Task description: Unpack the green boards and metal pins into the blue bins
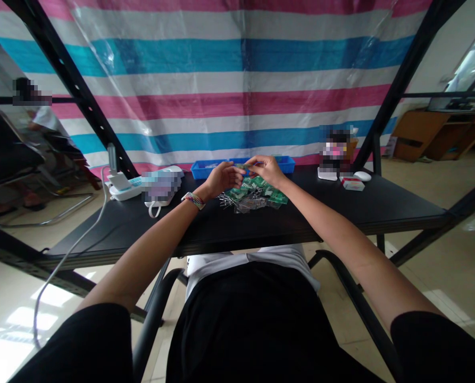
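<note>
My right hand [267,169] pinches a small green piece [243,166], perhaps a packet or circuit board; it is too small to tell. My left hand [223,180] is open beside it, palm turned inward and fingers apart, with its fingertips close to the piece; whether they touch it I cannot tell. Below both hands lies a heap of green pieces [257,187] with thin metal leads or pins [228,201] sticking out at its left. Clear plastic bags [249,204] lie at the heap's front. Just behind my hands stands a long blue tray [199,170], its contents mostly hidden.
On the black table [141,234] a white power strip [127,190] and a blurred pouch-like item [162,187] lie left. A small red-and-white box [352,183] and a white mouse [363,176] sit right. A striped sheet [221,101] hangs behind. A person [48,117] sits far left.
</note>
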The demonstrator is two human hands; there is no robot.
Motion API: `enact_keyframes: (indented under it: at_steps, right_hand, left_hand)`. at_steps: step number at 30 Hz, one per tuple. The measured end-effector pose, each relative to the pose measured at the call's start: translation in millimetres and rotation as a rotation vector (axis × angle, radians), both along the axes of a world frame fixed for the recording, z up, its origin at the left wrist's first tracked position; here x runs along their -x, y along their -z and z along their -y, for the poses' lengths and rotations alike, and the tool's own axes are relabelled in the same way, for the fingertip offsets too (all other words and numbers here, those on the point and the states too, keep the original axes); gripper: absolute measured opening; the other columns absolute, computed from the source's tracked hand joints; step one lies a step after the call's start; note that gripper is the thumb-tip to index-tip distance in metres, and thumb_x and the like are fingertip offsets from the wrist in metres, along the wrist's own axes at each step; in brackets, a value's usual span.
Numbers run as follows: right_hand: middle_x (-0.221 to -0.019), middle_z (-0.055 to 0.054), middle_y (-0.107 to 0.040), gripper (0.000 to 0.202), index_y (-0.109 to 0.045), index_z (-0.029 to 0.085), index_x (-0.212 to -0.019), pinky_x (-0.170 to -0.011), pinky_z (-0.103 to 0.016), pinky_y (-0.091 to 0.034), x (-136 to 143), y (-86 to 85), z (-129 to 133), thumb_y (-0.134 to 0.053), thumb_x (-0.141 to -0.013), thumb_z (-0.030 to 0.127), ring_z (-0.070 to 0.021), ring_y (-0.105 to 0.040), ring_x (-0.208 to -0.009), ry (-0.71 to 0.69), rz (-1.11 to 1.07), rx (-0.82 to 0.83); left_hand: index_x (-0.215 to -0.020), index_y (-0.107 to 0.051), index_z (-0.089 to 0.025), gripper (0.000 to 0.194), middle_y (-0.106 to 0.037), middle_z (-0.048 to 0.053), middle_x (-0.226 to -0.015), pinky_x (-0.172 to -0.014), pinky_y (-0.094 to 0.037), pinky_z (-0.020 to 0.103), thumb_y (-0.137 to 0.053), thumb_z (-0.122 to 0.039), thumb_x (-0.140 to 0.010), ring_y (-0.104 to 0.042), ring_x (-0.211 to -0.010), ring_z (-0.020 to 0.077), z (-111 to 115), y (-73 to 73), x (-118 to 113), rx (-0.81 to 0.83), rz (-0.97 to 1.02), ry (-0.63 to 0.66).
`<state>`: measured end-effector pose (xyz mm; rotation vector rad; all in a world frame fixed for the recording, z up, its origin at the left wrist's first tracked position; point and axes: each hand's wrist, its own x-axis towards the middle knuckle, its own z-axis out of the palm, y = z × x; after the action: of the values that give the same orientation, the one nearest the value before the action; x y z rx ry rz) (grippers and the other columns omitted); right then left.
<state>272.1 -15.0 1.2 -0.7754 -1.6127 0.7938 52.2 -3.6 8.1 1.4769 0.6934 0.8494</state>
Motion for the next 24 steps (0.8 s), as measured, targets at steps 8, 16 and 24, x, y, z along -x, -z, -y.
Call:
enact_keyframes:
  at_steps: [8, 16, 24]
  right_hand:
    - [-0.12, -0.008, -0.075, 0.014, -0.081, 0.021, -0.087, -0.082, -0.043, -0.069, 0, 0.1, -1, -0.075, -0.084, 0.034, -0.0247, -0.073, -0.098, 0.046, 0.035, -0.058]
    - [-0.096, -0.003, -0.076, 0.044, -0.069, 0.024, -0.111, -0.07, -0.04, -0.069, -3, -7.5, 10, -0.083, -0.085, 0.056, -0.0217, -0.075, -0.078, -0.141, -0.146, 0.323]
    - [-0.096, -0.004, -0.078, 0.042, -0.069, 0.023, -0.101, -0.07, -0.037, -0.066, -8, -7.1, 6, -0.09, -0.079, 0.053, -0.0213, -0.072, -0.077, -0.105, -0.054, 0.252]
  left_hand:
    - [-0.09, -0.065, -0.014, 0.031, -0.07, 0.002, -0.075, -0.067, -0.057, 0.025, -0.089, -0.032, -0.082, -0.074, -0.068, 0.0155, 8, 7.7, -7, 0.005, 0.064, -0.086]
    - [-0.093, -0.066, -0.017, 0.036, -0.073, 0.001, -0.079, -0.064, -0.058, 0.024, -0.091, -0.04, -0.082, -0.072, -0.066, 0.013, 16, -3.3, -16, -0.25, 0.036, -0.239]
    - [-0.095, -0.059, -0.02, 0.03, -0.07, 0.0, -0.075, -0.064, -0.052, 0.025, -0.082, -0.038, -0.091, -0.066, -0.063, 0.0135, 17, -2.4, -22, -0.491, -0.093, -0.357]
